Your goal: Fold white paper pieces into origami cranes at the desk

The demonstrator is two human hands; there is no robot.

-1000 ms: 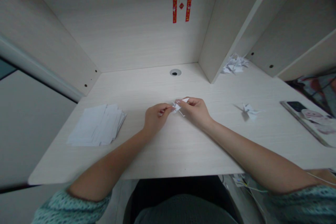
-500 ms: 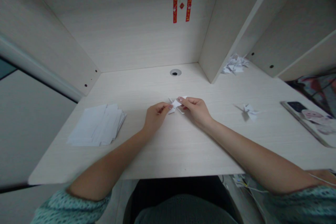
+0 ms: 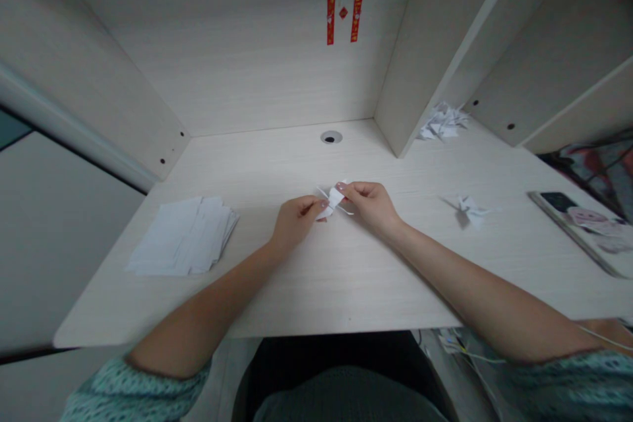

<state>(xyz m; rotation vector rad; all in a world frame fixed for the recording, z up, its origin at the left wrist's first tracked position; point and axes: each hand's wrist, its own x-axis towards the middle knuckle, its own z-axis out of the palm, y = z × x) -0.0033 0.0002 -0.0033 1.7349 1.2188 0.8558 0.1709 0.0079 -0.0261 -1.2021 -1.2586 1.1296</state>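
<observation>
folded ppr turned, L hand fingertip now showing

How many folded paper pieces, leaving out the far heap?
2: a held piece in the left hand and right hand, and a loose piece left of the phone. Hands may hide another.

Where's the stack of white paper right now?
In the head view, the stack of white paper lies on the left side of the desk, out to the left of the left hand.

Wears teal, openwork-knit sleeves, bunched well back from the fingers; shows dark grey-green torso cloth farther behind them.
</observation>
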